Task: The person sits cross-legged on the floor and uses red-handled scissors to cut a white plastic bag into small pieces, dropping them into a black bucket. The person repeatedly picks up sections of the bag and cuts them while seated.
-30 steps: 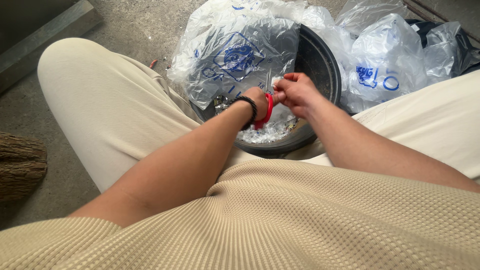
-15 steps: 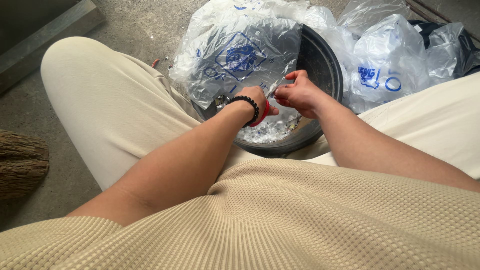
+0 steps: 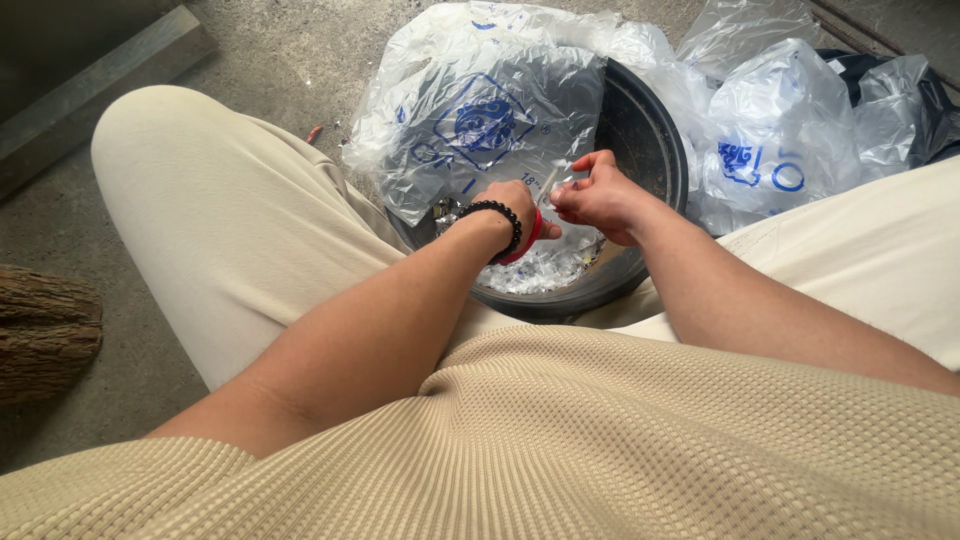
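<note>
Black plastic basin sits between the knees, draped with a clear printed bag. Over it, the left hand is closed around a red-handled tool, and the right hand pinches a small clear strip.

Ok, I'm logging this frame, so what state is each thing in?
left hand: closed around a red-handled tool, over the basin
right hand: pinching a small thin pale piece
black basin: on the floor, small pale scraps in the bottom
printed plastic bag: crumpled, draped over the basin's far rim
other plastic bags: crumpled, lying beside the basin
</note>
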